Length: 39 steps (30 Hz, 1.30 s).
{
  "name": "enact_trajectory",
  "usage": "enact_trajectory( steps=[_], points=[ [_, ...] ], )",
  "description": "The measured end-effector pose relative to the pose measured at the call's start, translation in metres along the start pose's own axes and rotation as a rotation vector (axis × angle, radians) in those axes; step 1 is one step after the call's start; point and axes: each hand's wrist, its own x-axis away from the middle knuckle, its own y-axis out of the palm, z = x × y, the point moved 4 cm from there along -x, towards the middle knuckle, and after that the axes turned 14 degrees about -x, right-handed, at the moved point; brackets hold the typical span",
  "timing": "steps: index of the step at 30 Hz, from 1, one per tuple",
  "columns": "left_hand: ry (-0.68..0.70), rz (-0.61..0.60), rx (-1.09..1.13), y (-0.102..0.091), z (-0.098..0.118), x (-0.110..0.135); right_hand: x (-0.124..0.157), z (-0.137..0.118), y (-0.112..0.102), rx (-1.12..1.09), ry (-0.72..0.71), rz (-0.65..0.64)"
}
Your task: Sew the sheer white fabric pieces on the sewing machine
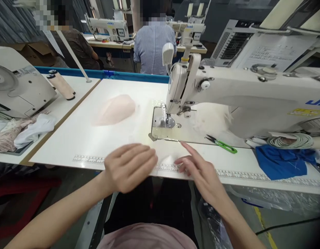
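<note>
Above the front edge of the white table, my left hand shows its back, fingers stretched side by side toward the right and its thumb hidden. Opposite it is my right hand, index finger reaching out and the others loosely bent apart. A faint white scrap lies between the two hands; whether either one touches it is unclear. Just beyond them is the needle plate of the sewing machine. A pale pink fabric piece rests flat to the left of the machine.
Green thread snips lie right of the needle area, near a blue cloth. A printed ruler runs along the table edge. At left are thread cones, white cloth and another machine. Two people sit beyond the table.
</note>
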Motion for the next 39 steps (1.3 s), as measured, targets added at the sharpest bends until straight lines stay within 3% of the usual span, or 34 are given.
enact_trajectory(
  steps=[3,6,10,14,18,21,25,27,29,31,34,36,39],
  points=[
    [0.038,-0.085,0.098,-0.012,0.037,0.022,0.0,-0.008,0.029,0.007,-0.009,-0.079],
    [-0.058,-0.144,0.156,-0.016,0.054,0.047,-0.003,-0.005,0.039,0.161,-0.059,-0.077],
    [-0.19,-0.233,0.225,-0.014,0.056,0.069,-0.004,-0.002,0.04,0.274,-0.098,-0.04],
    [-0.205,-0.267,0.194,-0.015,0.048,0.075,-0.005,-0.003,0.042,0.285,-0.122,-0.015],
    [-0.218,-0.233,0.301,-0.015,0.032,0.07,-0.01,-0.004,0.038,0.283,-0.196,0.023],
    [-0.342,-0.254,0.294,-0.003,0.011,0.054,-0.019,-0.011,0.033,0.208,-0.283,-0.021],
    [-0.394,-0.537,0.502,0.035,-0.01,0.018,-0.034,-0.028,0.032,0.044,-0.346,-0.236],
    [-0.397,-0.689,0.695,0.053,-0.012,0.004,-0.041,-0.036,0.03,-0.064,-0.355,-0.263],
    [-0.518,-0.725,0.827,0.065,-0.014,-0.005,-0.048,-0.037,0.022,-0.211,-0.312,-0.139],
    [-0.753,-0.652,0.902,0.072,-0.019,-0.006,-0.055,-0.028,0.015,-0.351,-0.179,-0.015],
    [-1.094,-0.461,0.962,0.074,-0.024,0.005,-0.061,-0.007,0.016,-0.466,0.084,-0.121],
    [-1.22,-0.38,0.981,0.072,-0.026,0.017,-0.064,0.004,0.018,-0.501,0.193,-0.215],
    [-1.26,-0.472,1.002,0.064,-0.03,0.035,-0.072,0.008,0.015,-0.534,0.206,-0.185]
  ],
)
